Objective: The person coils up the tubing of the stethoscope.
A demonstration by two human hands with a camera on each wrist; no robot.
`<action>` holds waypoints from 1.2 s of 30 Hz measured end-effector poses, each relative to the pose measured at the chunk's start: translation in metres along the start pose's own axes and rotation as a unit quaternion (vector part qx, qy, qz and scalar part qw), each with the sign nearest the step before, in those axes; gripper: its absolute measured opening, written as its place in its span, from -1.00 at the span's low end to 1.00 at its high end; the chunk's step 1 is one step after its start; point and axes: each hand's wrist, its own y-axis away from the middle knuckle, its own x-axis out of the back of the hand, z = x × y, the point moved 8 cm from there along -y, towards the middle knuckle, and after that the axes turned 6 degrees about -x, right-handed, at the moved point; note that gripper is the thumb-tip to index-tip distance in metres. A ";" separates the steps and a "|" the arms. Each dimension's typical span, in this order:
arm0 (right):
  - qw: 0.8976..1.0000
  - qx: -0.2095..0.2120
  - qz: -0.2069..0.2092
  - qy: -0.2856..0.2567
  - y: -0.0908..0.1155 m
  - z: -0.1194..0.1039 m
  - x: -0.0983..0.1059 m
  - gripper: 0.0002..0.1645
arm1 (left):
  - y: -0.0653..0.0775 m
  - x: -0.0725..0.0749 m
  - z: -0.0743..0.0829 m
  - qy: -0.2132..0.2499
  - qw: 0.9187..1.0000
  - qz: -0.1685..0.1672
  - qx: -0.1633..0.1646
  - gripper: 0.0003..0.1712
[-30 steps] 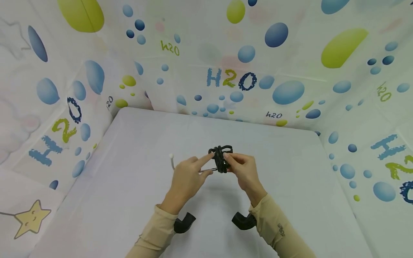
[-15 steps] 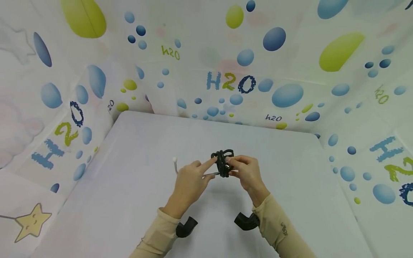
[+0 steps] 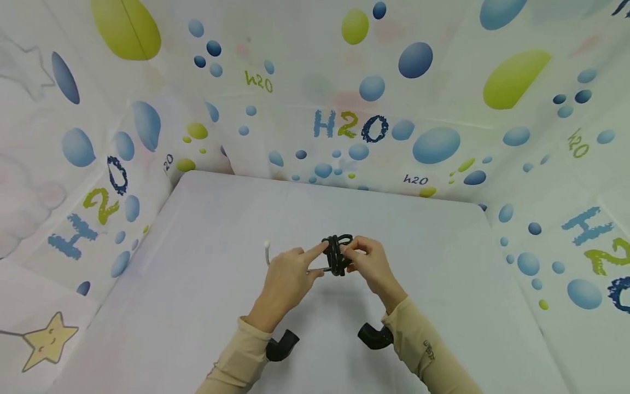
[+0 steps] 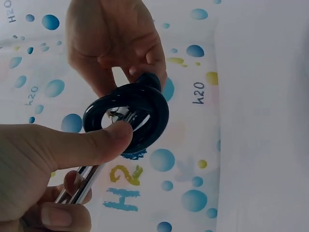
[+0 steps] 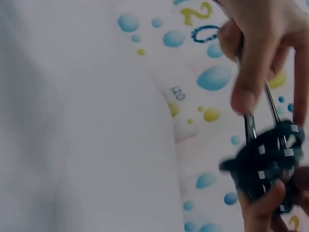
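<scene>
Black cord (image 3: 336,256) is wound in several turns about a thin metal wire piece, held up above the table near its middle. Two parallel metal rods (image 4: 86,182) of that piece show in the left wrist view, and a white-tipped end (image 3: 267,244) sticks up beyond the left hand. My left hand (image 3: 287,278) grips the rods, its index finger reaching to the cord in the head view. My right hand (image 3: 373,268) pinches the cord from the right side. The right wrist view shows the coils blurred, and the cord's free end cannot be made out.
A white-covered table (image 3: 221,219) lies under both hands. Printed fabric walls (image 3: 295,65) rise at the back and sides. One black curved mount (image 3: 283,346) is at the left wrist, another black mount (image 3: 375,336) at the right.
The right hand's fingers have shifted on the cord, and its upper loop now looks flatter. The hands sit slightly lower in the head view, which has also tilted a little. The left hand keeps its hold.
</scene>
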 end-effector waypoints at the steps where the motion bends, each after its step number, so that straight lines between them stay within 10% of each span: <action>1: 1.000 0.004 -0.025 0.009 -0.001 -0.001 -0.001 -0.77 | 0.000 0.000 -0.001 0.001 1.000 0.000 0.000 -0.37; 7: 0.991 0.041 -0.108 0.067 -0.003 -0.001 -0.006 -0.76 | 0.006 -0.005 -0.003 0.012 1.000 -0.016 0.004 -0.38; 19: 0.996 -0.017 0.083 0.011 -0.001 0.023 -0.004 -0.87 | 0.017 -0.015 -0.002 -0.025 1.000 -0.005 0.014 -0.43; 36: 1.000 0.011 0.015 -0.001 -0.002 0.005 -0.005 -0.71 | 0.001 0.005 -0.007 -0.025 0.999 0.015 0.018 -0.43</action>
